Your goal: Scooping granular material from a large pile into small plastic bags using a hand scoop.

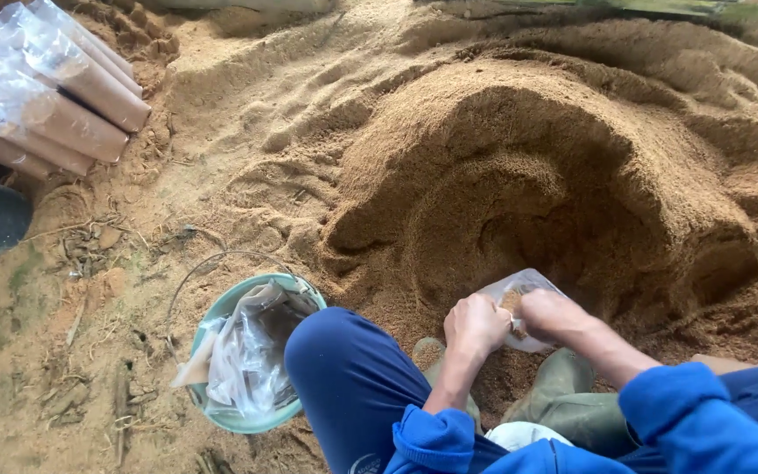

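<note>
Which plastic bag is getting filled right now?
The small clear bag held between both hands at the sawdust pile; the filled bags lie stacked, empties sit in the bucket.

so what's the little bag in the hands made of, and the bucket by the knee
The small bag looks like thin clear plastic film: glossy, crinkled, with brown fill showing through. The bucket seems to be pale green moulded plastic with a smooth matt rim and a thin wire handle, probably metal. Both hands grip the bag.

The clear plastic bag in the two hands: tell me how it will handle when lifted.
The clear plastic bag is thin film, so it probably flops and sags wherever unsupported. It holds some brown sawdust-like fill, likely light for its bulk. Both the left hand and right hand pinch its mouth; released, it would likely spill.
</note>
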